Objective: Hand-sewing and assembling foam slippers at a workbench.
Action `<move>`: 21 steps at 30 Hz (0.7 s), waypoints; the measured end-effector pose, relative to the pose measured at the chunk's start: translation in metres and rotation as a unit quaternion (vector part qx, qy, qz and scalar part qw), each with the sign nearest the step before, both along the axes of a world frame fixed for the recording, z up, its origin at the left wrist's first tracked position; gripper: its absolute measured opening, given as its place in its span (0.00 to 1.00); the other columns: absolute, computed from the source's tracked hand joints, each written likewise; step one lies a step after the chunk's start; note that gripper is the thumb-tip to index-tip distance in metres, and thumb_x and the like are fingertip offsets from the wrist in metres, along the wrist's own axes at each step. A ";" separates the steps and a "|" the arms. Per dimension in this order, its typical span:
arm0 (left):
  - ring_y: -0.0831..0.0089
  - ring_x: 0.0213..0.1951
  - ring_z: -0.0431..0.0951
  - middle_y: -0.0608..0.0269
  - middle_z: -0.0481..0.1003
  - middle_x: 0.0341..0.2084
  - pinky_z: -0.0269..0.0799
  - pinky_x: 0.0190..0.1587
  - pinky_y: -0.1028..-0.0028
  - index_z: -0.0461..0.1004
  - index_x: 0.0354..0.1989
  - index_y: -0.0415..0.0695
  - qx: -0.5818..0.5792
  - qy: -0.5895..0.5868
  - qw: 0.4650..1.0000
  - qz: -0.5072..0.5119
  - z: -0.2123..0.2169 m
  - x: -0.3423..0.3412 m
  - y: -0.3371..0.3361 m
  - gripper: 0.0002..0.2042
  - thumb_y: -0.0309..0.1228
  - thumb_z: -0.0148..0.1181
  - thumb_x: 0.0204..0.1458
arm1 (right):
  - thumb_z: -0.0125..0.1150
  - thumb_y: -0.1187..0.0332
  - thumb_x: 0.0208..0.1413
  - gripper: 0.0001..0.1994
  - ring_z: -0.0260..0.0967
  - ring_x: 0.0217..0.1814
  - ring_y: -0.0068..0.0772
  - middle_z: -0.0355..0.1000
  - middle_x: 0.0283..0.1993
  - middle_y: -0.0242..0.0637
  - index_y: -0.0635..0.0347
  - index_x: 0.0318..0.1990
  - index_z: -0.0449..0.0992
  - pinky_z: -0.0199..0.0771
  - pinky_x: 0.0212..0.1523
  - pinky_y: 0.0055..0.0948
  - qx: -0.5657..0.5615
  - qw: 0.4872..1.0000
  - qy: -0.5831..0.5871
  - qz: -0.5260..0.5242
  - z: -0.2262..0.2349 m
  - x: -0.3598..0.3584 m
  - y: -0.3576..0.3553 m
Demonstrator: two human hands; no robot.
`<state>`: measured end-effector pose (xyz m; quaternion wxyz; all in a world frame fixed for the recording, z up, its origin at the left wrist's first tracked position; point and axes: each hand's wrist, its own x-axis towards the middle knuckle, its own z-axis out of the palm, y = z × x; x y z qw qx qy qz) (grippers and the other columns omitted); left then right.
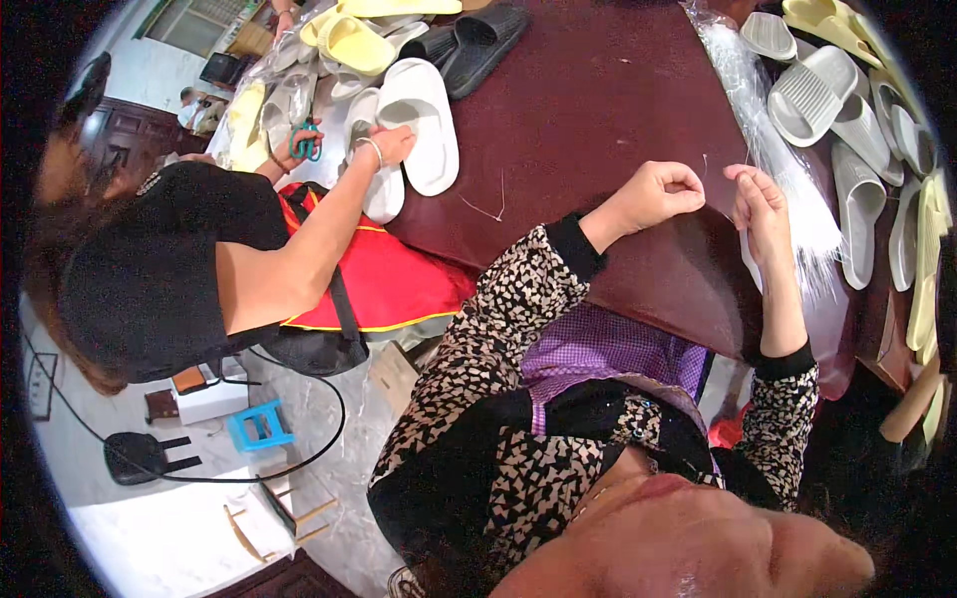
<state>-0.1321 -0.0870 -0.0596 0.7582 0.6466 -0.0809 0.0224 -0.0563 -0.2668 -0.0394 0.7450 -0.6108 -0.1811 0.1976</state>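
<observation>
My left hand (658,194) is closed in a loose fist over the dark red table (588,110), its fingertips pinching a thin clear plastic strand (705,162). My right hand (763,204) is just to its right, with fingers pinched on the same strand beside a long bundle of clear plastic strands (773,149). Both of my forearms wear black-and-white patterned sleeves. Another loose strand (488,209) lies on the table to the left of my hands.
A co-worker in a black top and red apron (389,279) sits at left, one hand on white slippers (424,120), the other holding green-handled scissors (306,140). Grey slippers (827,100) and yellow ones (927,289) lie at right. Black slippers (478,40) and more yellow ones (349,40) are at top.
</observation>
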 end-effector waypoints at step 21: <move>0.79 0.25 0.72 0.66 0.72 0.22 0.69 0.32 0.79 0.72 0.30 0.38 -0.137 0.035 0.990 -0.011 0.000 0.005 0.005 0.03 0.25 0.55 0.52 | 0.47 0.69 0.61 0.10 0.46 0.15 0.10 0.53 0.16 0.19 0.63 0.41 0.73 0.50 0.16 0.14 -0.043 0.999 -0.017 -0.008 0.000 0.004 -0.001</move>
